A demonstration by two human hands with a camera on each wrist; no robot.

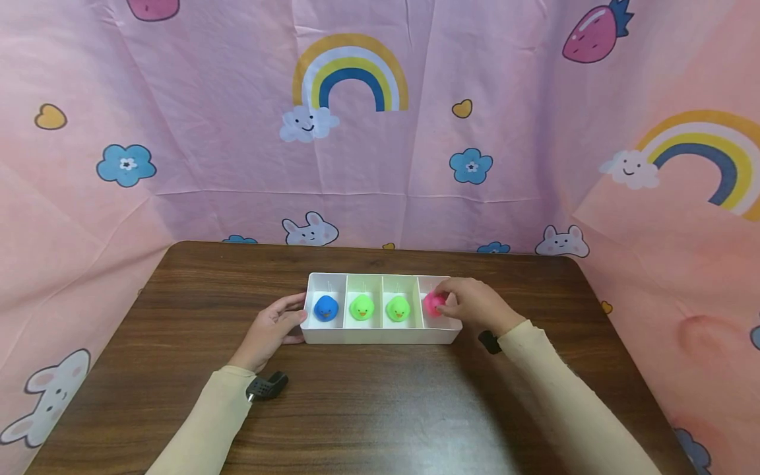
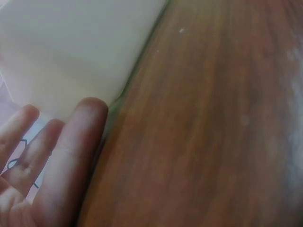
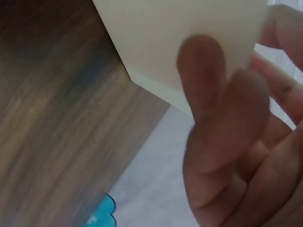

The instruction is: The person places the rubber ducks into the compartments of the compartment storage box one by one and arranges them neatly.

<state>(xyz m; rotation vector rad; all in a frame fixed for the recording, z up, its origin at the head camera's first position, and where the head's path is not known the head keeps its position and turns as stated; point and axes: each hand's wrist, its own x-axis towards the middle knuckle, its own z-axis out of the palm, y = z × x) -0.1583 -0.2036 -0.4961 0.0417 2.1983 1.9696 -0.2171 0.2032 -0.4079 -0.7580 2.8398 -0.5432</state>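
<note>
Nearest to the person, two cream sleeves reach forward over the wooden table (image 1: pixel 368 409), and both hands meet at the white tray (image 1: pixel 380 334), which I take as the landmark.

The left hand (image 1: pixel 274 330) rests against the left end of the tray with the fingers mostly straight and relaxed – it steadies the wall and grips nothing. In the left wrist view the fingers (image 2: pixel 71 156) lie just beside the tray wall (image 2: pixel 80 52). The right hand (image 1: pixel 475 305) is over the right end of the tray, and its fingers are curled around the pink duck (image 1: pixel 433 303), which sits in or just above the rightmost compartment; I cannot tell whether it already touches the bottom.

By my judgement the sorting is near its end: the tray has four compartments, and every one has a duck in it or at it. Only the release of the pink one seems left.

The count, from the tray's left end to the right – one blue duck (image 1: pixel 326 308), two green ducks (image 1: pixel 361 307) (image 1: pixel 398 308), one pink duck. That makes four ducks and one tray.

Behind the tray, a pink cloth (image 1: pixel 237 132) with rainbows, bunnies and flowers closes the scene.
</note>
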